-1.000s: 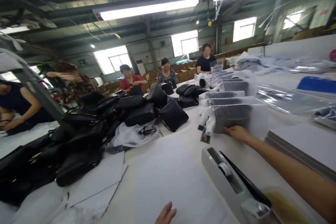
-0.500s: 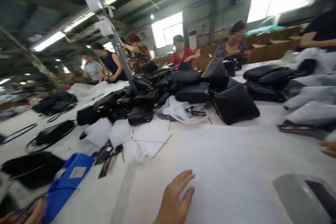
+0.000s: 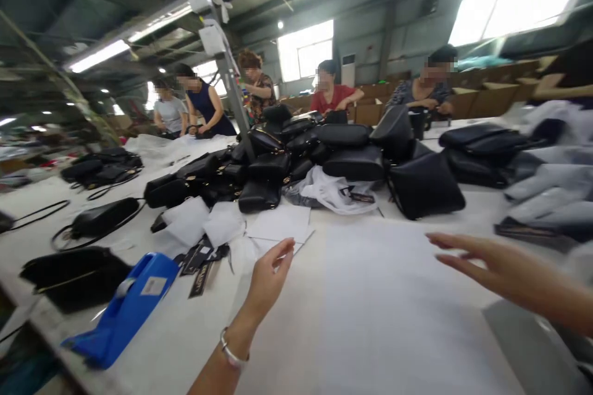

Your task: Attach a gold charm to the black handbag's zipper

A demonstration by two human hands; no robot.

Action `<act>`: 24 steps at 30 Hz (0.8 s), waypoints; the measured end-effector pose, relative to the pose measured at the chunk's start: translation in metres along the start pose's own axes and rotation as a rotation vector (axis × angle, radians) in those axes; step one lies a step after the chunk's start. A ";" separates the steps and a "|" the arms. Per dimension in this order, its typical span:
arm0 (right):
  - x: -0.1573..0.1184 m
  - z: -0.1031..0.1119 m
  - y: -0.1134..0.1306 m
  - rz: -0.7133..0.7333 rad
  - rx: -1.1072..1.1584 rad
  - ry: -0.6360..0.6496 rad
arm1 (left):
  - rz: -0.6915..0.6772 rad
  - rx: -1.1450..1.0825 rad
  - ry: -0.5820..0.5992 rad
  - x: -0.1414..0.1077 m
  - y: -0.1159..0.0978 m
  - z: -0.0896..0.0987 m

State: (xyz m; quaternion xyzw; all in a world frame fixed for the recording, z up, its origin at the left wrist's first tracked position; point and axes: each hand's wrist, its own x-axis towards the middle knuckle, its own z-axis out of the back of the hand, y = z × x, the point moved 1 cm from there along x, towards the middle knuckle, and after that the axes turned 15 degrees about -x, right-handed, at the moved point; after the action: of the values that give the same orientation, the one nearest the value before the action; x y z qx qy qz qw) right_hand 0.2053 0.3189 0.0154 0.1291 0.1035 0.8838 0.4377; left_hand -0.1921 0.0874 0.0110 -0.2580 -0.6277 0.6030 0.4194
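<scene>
My left hand, with a bracelet on its wrist, hovers over the white table, thumb and fingers apart and nothing between them. At the right, my right hand reaches in above the edge of a large white sheet, its thumb apart from the fingers and empty. The sheet lies flat between and in front of both hands. Just beyond my left hand are folded white papers. Under my right forearm sits a grey device, partly hidden.
Black bags are piled along the far side. A blue tape dispenser and black tags lie left. Plastic-wrapped bags are stacked right. A metal post rises behind the pile. Several people stand across the table.
My left hand has moved forward and left, showing its wrist. My right hand has come much further in from the right edge. The hands at the lower left corner are gone from view.
</scene>
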 end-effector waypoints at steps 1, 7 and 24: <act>0.018 0.006 0.011 -0.018 -0.065 -0.028 | 0.013 -0.052 0.065 0.002 -0.003 -0.017; 0.128 0.011 -0.014 -0.501 -0.174 -0.232 | 0.023 -0.185 0.433 0.000 -0.026 -0.092; 0.182 -0.018 -0.150 -0.699 -0.096 -0.202 | 0.320 -0.683 0.388 0.182 0.049 -0.364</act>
State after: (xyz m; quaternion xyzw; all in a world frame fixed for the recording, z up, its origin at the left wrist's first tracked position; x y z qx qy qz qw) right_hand 0.2054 0.5525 -0.0209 0.1520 0.0557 0.6676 0.7267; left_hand 0.0103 0.4422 -0.0265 -0.5852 -0.6528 0.3582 0.3211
